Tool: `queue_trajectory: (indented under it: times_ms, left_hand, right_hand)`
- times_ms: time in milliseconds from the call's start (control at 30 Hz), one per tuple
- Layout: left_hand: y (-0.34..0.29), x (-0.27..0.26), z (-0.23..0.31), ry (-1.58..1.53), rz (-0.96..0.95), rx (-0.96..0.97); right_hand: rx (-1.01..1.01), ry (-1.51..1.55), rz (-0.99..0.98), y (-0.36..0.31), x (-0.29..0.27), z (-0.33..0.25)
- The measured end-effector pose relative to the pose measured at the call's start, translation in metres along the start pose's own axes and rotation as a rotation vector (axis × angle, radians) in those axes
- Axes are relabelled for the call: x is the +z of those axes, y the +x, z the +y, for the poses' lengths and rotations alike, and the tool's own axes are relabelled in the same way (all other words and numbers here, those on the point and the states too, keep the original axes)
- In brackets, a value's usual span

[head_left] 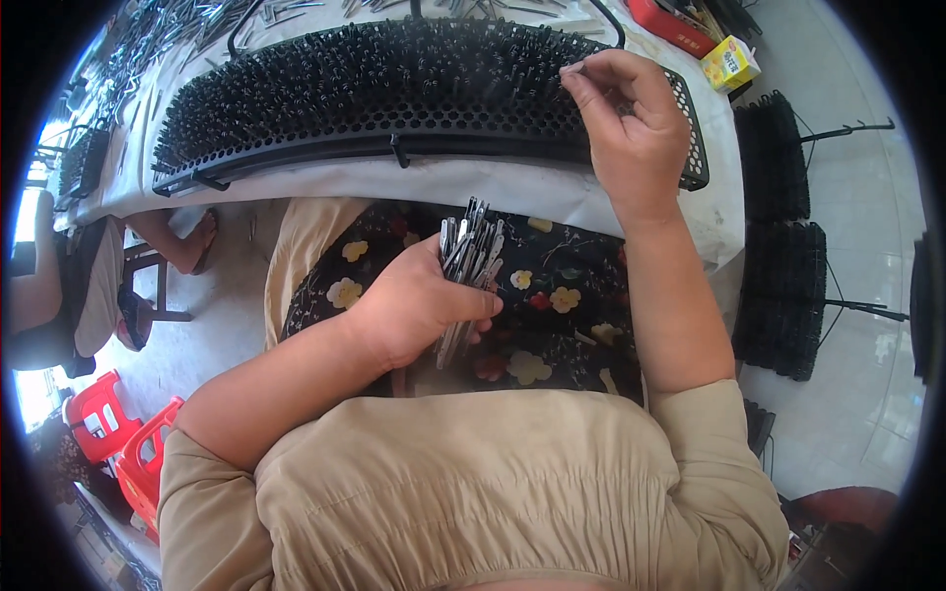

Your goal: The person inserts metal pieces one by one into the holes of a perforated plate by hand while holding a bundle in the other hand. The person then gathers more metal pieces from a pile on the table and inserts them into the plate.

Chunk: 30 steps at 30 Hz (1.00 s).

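A bundle of slim silvery metal pieces [473, 244] is gripped in my left hand [419, 300], close in front of my body. My fingers wrap round its middle, and its ends poke out above and below. Beyond it, a long black perforated rack [443, 145] lies across the table, with many dark slender pieces [374, 74] standing upright in its holes. Over the right part of the rack, my right hand [639, 123] is closed, thumb and forefinger pinched together. Whatever is between those fingertips is too small to make out.
Loose metal pieces [202, 34] lie on the white-covered table at the far left. A red box [675, 25] and a yellow carton [730, 65] stand at the back right. Filled black racks [783, 295] are on the floor at right. Another person sits at left near red chairs [103, 419].
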<state>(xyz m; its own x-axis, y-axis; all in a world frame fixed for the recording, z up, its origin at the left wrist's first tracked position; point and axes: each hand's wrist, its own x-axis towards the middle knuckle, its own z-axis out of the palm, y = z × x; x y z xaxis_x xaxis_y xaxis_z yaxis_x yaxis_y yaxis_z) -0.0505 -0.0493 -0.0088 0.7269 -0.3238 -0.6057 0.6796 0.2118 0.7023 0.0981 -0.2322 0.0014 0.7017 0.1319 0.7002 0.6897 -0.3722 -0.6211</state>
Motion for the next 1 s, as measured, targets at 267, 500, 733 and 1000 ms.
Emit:
queue_trajectory:
  times_ms: [267, 500, 733, 1000]
  left_hand:
    - [0.001, -0.001, 0.001, -0.047, 0.004, 0.029]
    - [0.000, 0.004, 0.001, -0.137, 0.021, 0.058]
    - [-0.001, -0.002, 0.000, -0.144, 0.009, 0.118]
    - [-0.002, 0.001, 0.002, -0.063, -0.005, 0.148]
  right_hand:
    - [-0.069, -0.083, 0.004, 0.000, 0.008, 0.008]
    - [-0.111, -0.172, -0.052, 0.009, 0.001, -0.004]
    - [-0.180, -0.195, -0.107, 0.004, -0.002, -0.012]
    - [-0.146, -0.310, -0.164, 0.012, -0.007, -0.014]
